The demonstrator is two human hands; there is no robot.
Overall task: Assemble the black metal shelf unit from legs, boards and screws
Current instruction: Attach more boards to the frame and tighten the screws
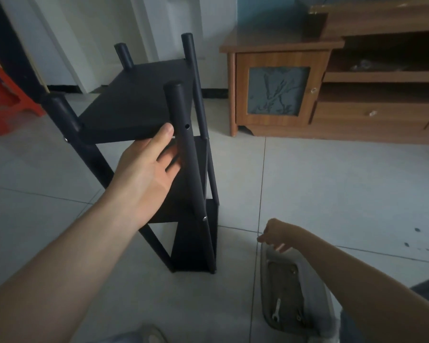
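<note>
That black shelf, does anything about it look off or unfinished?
Yes. The near right leg shows an empty screw hole beside the top board, while the near left leg has a silver screw there. The left hand props the board up.

Beside the left hand's fingers (pixel 170 154) the shelf unit (pixel 144 105) looks matt black, the cabinet (pixel 270 90) glossy wood, floor tiles (pixel 332 181) smooth

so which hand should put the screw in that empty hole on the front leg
Right, probably. The right hand seems to pinch something small, perhaps a screw, over the parts tray. The left hand steadies the top board beside the hole.
</note>
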